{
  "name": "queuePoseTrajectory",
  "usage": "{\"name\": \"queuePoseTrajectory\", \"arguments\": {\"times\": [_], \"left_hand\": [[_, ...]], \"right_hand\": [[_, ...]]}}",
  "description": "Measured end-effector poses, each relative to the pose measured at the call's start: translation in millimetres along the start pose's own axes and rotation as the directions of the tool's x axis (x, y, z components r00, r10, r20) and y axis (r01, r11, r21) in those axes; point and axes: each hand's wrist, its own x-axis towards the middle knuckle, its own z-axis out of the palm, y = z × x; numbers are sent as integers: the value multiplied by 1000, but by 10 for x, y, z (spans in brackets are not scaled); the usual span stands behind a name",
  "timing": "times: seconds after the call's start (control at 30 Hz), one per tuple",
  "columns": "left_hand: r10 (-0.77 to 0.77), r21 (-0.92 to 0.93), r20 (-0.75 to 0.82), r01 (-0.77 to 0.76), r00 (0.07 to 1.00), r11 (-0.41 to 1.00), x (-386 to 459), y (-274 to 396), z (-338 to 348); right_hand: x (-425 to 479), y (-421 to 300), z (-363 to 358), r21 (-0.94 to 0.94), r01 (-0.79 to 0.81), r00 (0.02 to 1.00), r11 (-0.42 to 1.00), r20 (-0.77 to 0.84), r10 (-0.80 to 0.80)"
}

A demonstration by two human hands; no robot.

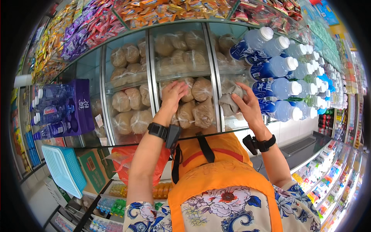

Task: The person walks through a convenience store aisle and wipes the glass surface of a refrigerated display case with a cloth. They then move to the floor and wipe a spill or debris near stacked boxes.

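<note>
My right hand (245, 101) grips a crumpled grey cloth (231, 100) against the right-hand pane of a glass display case (214, 72). Fingers extended, my left hand (174, 94) reaches over the case's middle section and holds nothing; whether it touches a bundle there I cannot tell. Round brown bundles (202, 89) in clear knotted plastic bags fill that section, stacked on two levels. Their contents cannot be made out. More bagged bundles (123, 123) lie in the section to the left, behind metal-edged dividers.
Large water bottles (278, 88) crowd the right side. On the left are a purple bottle pack (81, 107), a light-blue plastic basket (65, 169) and a cardboard box (92, 171). Wrapped snacks (174, 10) line the far edge. A red plastic bag (139, 162) hangs below my left forearm.
</note>
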Motion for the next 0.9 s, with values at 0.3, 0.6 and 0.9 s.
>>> {"name": "queuePoseTrajectory", "arguments": {"times": [0.3, 0.6, 0.9], "left_hand": [[105, -468, 31, -79, 994, 880, 262, -269, -139], [-68, -375, -26, 54, 997, 925, -299, -445, -223], [-179, -348, -45, 153, 983, 925, -700, -601, -375]], "right_hand": [[-26, -3, -28, -26, 15, 999, 1000, 30, -15], [48, 126, -19, -63, 86, 996, 994, 2, -86], [378, 80, 121, -271, 378, 913, 885, -48, -404]]}}
